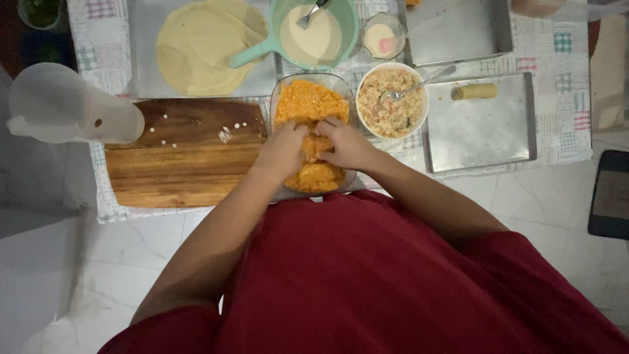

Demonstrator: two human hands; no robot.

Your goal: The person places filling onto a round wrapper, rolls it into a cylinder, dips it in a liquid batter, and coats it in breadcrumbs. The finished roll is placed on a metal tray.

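Both hands down in the glass dish (286,88) of orange crumbs (308,101), centre of the cloth-covered table (563,46). Left hand (283,149) & right hand (347,145) face each other w/ a crumb-coated roll (313,145) pressed btwn them; fingers of both curl around it, so both are closed on the roll. The roll sits in the near half of the dish, covered in the same orange crumbs, w/ more crumbs heaped just below it.

Everything else placed from the glass dish:
- Just right of it, touching or nearly so: white bowl (392,99) of mixed filling w/ a spoon (419,84) stuck in
- Further right: flat metal tray (481,131) w/ one pale uncoated roll (474,91) at its far edge
- Left of it: wooden board (183,154), a few white specks on top
- Beyond the board, far-left of the dish: tray w/ a stack of pale round wrappers (206,46)
- Straight behind the dish: teal jug (314,33) of pale batter w/ a fork in it
- Behind-right: small glass bowl (383,36), then another metal tray (458,29)
- Far left, at the board's corner: translucent plastic jug (65,105) lying on its side

Red shirt fills the near part of the view
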